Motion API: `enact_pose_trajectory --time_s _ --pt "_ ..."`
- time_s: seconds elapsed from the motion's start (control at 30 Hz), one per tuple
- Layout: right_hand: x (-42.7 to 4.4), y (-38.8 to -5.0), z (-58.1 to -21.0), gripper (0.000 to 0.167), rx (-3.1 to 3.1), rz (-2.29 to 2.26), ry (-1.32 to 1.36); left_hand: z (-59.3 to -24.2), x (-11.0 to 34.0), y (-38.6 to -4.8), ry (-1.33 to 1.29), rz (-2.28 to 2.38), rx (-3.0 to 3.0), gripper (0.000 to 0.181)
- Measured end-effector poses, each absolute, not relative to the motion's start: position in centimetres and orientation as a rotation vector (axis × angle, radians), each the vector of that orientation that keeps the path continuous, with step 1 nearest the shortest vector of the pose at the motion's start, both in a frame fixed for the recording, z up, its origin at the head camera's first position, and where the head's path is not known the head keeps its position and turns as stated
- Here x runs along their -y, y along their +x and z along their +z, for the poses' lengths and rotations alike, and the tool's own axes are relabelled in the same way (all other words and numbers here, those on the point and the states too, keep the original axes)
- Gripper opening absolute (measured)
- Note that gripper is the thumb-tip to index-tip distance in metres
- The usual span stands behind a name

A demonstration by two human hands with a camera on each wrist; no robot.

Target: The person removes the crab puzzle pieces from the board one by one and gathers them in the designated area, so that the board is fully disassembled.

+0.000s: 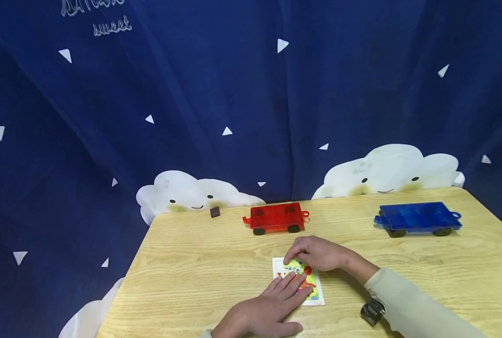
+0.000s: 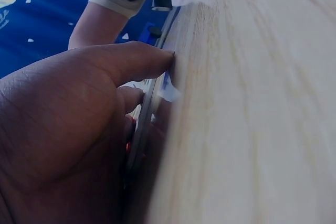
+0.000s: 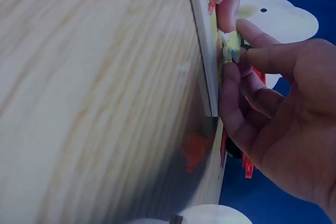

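A white-bordered picture board (image 1: pixel 317 301) with a yellow cartoon figure lies flat on the wooden table. My left hand (image 1: pixel 268 310) rests on its lower left part, fingers spread straight and thumb out to the side. At the board's top edge, my right hand (image 1: pixel 318 254) bends over it. In the right wrist view the thumb and fingers of my right hand (image 3: pixel 278 87) pinch a small yellow-green piece (image 3: pixel 231 45), next to the left fingertips. The left wrist view shows my left hand (image 2: pixel 79 119) low along the tabletop.
Behind the board stands a red wheeled base (image 1: pixel 276 217), with a blue wheeled base (image 1: pixel 420 217) at the back right. A small dark block (image 1: pixel 215 212) lies near the back left edge of the wooden table (image 1: pixel 183 272). A blue curtain (image 1: pixel 217 84) hangs behind.
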State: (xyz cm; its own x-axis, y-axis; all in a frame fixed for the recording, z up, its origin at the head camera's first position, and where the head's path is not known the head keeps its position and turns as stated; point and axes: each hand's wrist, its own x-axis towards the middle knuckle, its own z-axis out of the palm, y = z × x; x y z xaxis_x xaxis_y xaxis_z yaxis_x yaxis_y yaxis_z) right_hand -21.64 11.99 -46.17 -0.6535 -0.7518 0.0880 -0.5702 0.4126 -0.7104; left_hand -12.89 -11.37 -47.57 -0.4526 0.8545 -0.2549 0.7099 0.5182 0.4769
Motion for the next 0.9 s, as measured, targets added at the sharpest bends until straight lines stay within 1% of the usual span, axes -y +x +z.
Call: enact_pose_trajectory --time_s 0.4,0.7,0.9 --pt "-11.8 -21.7 -46.1 0.018 -2.443 -1.121 -0.991 -47.8 11.4 -13.1 1.263 0.452 -2.279 0.072" --pt "-11.1 -22.0 -46.1 0.02 -2.473 -1.122 -0.967 -47.7 11.5 -13.3 1.277 0.427 -2.297 0.072" --pt "-10.8 -21.9 -45.8 0.019 -2.493 -1.099 -0.959 -47.6 11.4 -13.1 1.288 0.36 -2.326 0.074"
